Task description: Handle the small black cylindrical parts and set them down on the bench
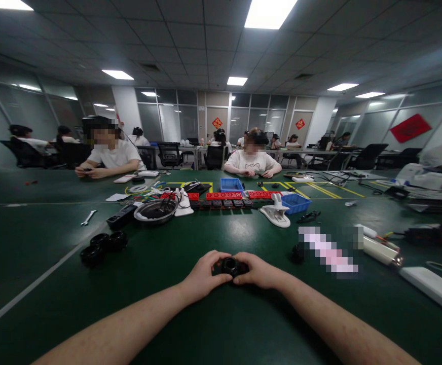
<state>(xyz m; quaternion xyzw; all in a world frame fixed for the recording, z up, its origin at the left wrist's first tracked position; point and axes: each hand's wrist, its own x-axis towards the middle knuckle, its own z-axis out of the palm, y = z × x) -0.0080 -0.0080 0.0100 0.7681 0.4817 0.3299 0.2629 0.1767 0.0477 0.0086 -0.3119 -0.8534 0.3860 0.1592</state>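
Observation:
Low over the green table, a small black part (230, 266) with a round, hollow top sits between my two hands; its exact kind is unclear. My left hand (208, 274) grips its left side, thumb in front and fingers curled behind. From the other side my right hand (255, 270) closes on the same part, the thumb tip near the left thumb. The fingers partly cover the part. Off to the left stand several glossy black round parts (93, 256), grouped together. Right of my hands lies another small black piece (297, 253).
Ahead are a round metal tray (155, 220), red power strips (224, 195), blue bins (296, 209) and a white clamp base (278, 217). A wrench (88, 218) lies left. White cylinder (378, 249) and white bar (434, 289) lie right. Co-workers sit across the table.

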